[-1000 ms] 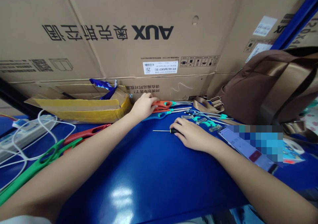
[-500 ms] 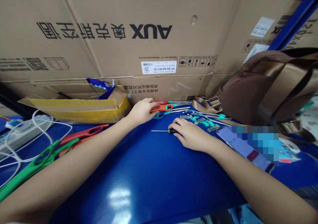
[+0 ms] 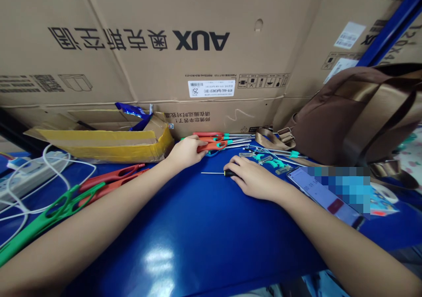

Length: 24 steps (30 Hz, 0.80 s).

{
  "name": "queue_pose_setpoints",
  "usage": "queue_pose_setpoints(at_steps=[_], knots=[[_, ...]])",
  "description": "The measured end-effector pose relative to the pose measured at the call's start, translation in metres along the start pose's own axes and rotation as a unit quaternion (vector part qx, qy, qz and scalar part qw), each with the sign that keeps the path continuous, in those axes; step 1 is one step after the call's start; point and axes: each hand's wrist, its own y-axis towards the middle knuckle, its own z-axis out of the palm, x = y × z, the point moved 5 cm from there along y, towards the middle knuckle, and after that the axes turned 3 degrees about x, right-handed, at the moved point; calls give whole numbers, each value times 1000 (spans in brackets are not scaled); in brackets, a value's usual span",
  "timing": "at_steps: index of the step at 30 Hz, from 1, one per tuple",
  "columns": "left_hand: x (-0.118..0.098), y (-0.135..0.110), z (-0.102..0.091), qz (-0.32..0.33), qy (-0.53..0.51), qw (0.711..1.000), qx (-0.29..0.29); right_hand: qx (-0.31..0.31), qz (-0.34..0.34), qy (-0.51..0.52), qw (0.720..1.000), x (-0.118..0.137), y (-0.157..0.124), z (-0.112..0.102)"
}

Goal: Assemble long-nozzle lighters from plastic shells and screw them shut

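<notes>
Screwdriver [image 3: 227, 173] in the grasp of a person's right hand [image 3: 249, 176], fingers curled over its black handle, points its slim shaft left across the middle of a blue tabletop [image 3: 198, 231], long axis running side to side. A phone [image 3: 318, 191] lies near the right forearm, small teal parts [image 3: 272, 162] just beyond the knuckles. Farther back, the left hand [image 3: 187, 152] pinches an orange lighter [image 3: 215, 146] by its handle between thumb and fingers; its long axis also runs sideways, metal barrel aimed right, toward a brown bag [image 3: 325, 125]. Behind rises a printed carton [image 3: 148, 7].
</notes>
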Motion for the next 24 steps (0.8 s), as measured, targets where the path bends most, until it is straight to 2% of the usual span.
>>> queue_pose_setpoints(at_steps=[11,16,24], knots=[[6,-6,1,-11,-27,999,-25,0,3,-1,1000,0,0,0],[13,-3,2,-40,-47,998,-33,2,3,-6,1000,1,1,0],[12,-1,1,-47,-31,998,-25,1,15,-16,1000,2,0,-3]])
